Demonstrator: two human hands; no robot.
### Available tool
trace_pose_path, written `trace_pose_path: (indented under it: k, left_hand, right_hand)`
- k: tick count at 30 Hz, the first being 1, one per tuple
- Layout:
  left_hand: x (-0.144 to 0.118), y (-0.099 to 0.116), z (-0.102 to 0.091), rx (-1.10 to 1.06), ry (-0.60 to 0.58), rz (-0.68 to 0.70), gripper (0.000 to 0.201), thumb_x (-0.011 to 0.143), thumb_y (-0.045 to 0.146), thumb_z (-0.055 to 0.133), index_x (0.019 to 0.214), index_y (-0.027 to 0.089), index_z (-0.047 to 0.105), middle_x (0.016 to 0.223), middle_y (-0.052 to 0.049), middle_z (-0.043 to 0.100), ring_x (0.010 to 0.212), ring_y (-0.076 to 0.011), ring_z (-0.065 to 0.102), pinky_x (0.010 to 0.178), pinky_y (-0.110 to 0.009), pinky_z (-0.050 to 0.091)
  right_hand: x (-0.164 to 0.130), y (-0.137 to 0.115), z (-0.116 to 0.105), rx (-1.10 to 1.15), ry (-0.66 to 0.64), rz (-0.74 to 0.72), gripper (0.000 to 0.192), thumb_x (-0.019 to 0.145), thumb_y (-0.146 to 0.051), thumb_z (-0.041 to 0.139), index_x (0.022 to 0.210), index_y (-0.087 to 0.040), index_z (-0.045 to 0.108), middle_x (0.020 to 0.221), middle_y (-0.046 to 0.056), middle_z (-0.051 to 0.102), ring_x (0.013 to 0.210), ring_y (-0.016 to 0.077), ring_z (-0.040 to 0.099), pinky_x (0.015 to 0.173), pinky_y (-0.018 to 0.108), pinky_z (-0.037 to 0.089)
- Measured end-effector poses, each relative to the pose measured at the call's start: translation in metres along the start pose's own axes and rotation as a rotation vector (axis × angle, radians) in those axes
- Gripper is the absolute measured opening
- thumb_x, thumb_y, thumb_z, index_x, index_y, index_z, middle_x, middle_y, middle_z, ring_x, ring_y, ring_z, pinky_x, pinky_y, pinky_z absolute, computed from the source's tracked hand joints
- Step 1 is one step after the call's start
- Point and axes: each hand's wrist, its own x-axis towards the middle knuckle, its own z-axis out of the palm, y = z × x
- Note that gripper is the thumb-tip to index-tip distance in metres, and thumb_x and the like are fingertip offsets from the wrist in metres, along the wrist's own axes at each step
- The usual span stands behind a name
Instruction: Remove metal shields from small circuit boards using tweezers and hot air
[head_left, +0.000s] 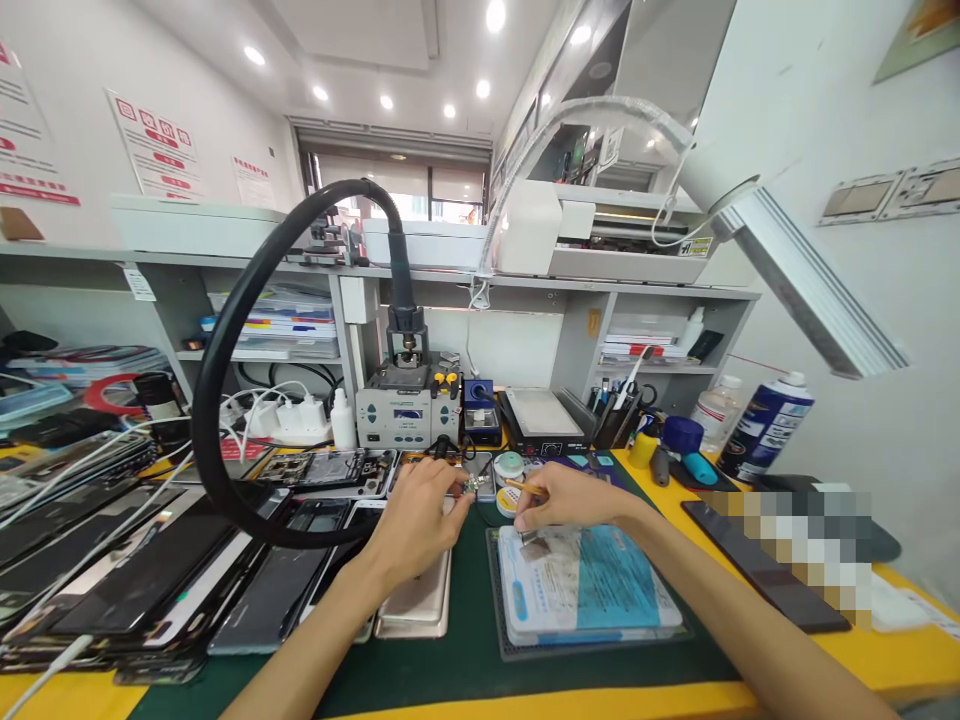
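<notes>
My left hand [426, 515] is closed, thumb and fingers pinching a small green circuit board [474, 485] above the dark green mat [469, 600]. My right hand [559, 500] is closed round a thin orange-brown stick-like tool [523, 487] that points left toward the board; its exact kind is too small to tell. Below the right fingertips, a small shiny metal piece [529, 543] shows at the edge of a white and blue box [592, 585]. Whether the hand touches that piece, I cannot tell. Small round tubs [508, 465] stand between the hands, just behind them.
Several phones and screens [150, 570] crowd the left side. A thick black hose [206, 400] arches over them from the soldering station [397, 415]. A lamp head [817, 285] hangs at the right. Spray can [765, 425] and dark phone panel [757, 560] are on the right.
</notes>
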Motion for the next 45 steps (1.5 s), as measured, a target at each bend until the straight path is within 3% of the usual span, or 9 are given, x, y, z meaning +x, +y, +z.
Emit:
trace_pose_path:
  k: [9, 14, 20, 25, 45]
  left_hand:
    - [-0.009, 0.023, 0.011, -0.125, -0.215, 0.103, 0.009, 0.092, 0.023, 0.063, 0.100, 0.021, 0.066, 0.096, -0.003, 0.068, 0.094, -0.0247, 0.060, 0.087, -0.041, 0.043]
    - [-0.012, 0.033, 0.020, -0.172, -0.275, 0.115, 0.010, 0.092, 0.021, 0.063, 0.102, 0.022, 0.066, 0.100, -0.002, 0.068, 0.099, -0.0251, 0.060, 0.097, -0.045, 0.041]
    - [-0.012, 0.034, 0.022, -0.215, -0.283, 0.100, 0.012, 0.092, 0.021, 0.063, 0.103, 0.024, 0.066, 0.104, -0.002, 0.068, 0.104, -0.0243, 0.062, 0.104, -0.046, 0.039]
    - [-0.010, 0.034, 0.021, -0.229, -0.286, 0.092, 0.013, 0.092, 0.022, 0.064, 0.104, 0.025, 0.066, 0.106, -0.002, 0.068, 0.106, -0.0248, 0.061, 0.102, -0.045, 0.041]
    - [-0.012, 0.036, 0.024, -0.234, -0.255, 0.066, 0.014, 0.091, 0.024, 0.065, 0.105, 0.023, 0.071, 0.103, -0.004, 0.068, 0.100, -0.0244, 0.061, 0.094, -0.041, 0.045]
  right_hand:
    - [-0.025, 0.020, -0.011, 0.300, 0.090, 0.134, 0.040, 0.076, -0.052, 0.081, 0.078, -0.015, 0.066, 0.053, -0.009, 0.035, 0.046, 0.0070, 0.023, 0.042, 0.024, 0.016]
    - [-0.024, 0.024, -0.008, 0.392, 0.181, 0.141, 0.043, 0.075, -0.053, 0.082, 0.076, -0.015, 0.065, 0.051, -0.010, 0.032, 0.045, 0.0056, 0.020, 0.041, 0.024, 0.012]
    - [-0.021, 0.025, -0.004, 0.447, 0.195, 0.088, 0.039, 0.073, -0.045, 0.087, 0.088, -0.013, 0.070, 0.059, -0.007, 0.049, 0.045, 0.0041, 0.025, 0.041, 0.023, 0.014]
    - [-0.021, 0.031, -0.004, 0.494, 0.184, 0.064, 0.038, 0.076, -0.043, 0.086, 0.093, -0.016, 0.065, 0.055, -0.011, 0.040, 0.044, 0.0050, 0.022, 0.040, 0.023, 0.014]
    - [-0.023, 0.027, -0.007, 0.517, 0.111, 0.071, 0.043, 0.074, -0.043, 0.086, 0.097, -0.015, 0.063, 0.054, -0.012, 0.037, 0.044, 0.0046, 0.019, 0.039, 0.022, 0.013]
